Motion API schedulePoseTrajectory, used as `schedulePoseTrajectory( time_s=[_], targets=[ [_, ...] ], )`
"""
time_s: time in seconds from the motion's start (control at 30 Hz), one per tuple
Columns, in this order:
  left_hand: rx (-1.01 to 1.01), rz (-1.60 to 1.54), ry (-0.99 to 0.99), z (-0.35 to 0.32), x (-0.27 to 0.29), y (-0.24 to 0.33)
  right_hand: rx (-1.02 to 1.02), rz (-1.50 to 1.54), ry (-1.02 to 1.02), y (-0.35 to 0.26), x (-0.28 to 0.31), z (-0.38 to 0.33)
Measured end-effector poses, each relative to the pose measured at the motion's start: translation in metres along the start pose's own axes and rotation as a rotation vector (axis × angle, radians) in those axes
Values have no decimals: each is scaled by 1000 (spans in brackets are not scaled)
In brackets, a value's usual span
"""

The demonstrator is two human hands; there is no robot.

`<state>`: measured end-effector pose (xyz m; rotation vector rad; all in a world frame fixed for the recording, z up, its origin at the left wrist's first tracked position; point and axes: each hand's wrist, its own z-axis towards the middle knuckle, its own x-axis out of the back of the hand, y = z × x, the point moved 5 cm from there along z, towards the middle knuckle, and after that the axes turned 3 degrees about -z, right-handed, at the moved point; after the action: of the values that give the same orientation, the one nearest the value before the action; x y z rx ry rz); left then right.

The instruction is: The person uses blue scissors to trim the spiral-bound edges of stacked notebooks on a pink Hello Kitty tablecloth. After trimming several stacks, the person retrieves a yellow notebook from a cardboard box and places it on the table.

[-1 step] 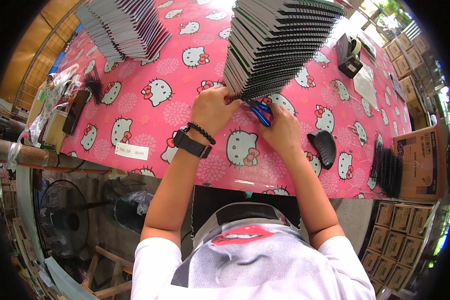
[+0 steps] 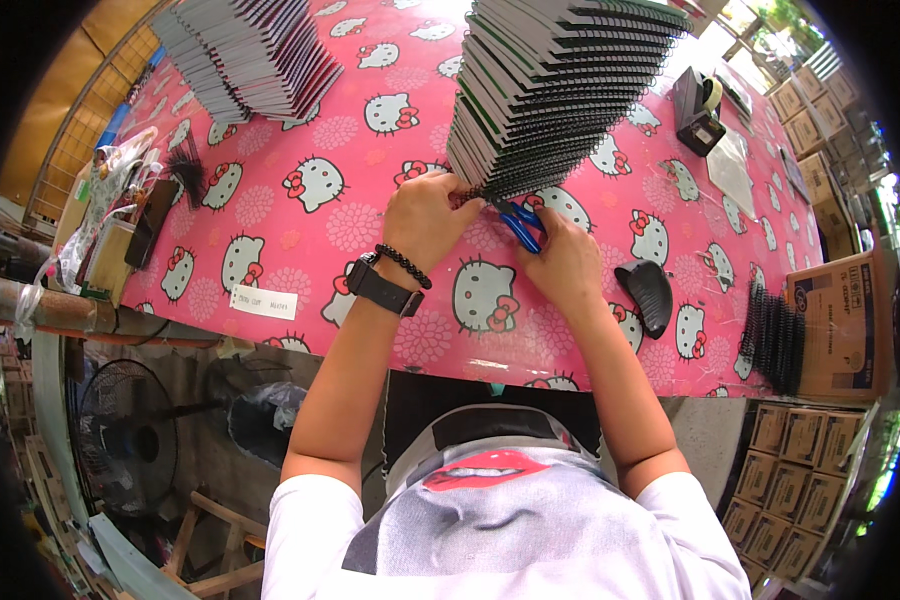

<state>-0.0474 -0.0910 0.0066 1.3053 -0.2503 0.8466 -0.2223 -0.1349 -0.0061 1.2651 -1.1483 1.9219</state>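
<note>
Beside notebooks [image 2: 565, 105], left hand [image 2: 425, 215] curled inward, right hand [image 2: 564, 260] around blue-handled tool [image 2: 521, 233]

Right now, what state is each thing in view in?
Left hand: at near end of central notebook stack
Right hand: gripping blue tool
Blue tool: held, jaws unclear
Central notebook stack: staggered
Left notebook stack: staggered, untouched
Tape dispenser: loaded
Black coils: bunched
Fan: running unclear

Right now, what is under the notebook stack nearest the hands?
Pink patterned table covering shows beside the notebook stack; the left hand and a blue-handled tool in the right hand are at its near end. What lies directly beneath is covered from view.
</note>
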Motion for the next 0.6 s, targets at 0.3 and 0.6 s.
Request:
schedulePoseTrajectory(
  time_s=[0.3, 0.6],
  targets=[
    [138, -279, -13, -1, -6, -29, 118, -70, 132, 5, 10, -7],
    [37, -175, 5, -2, -12, -25, 1, -92, -86, 0, -1, 2]
  ],
)
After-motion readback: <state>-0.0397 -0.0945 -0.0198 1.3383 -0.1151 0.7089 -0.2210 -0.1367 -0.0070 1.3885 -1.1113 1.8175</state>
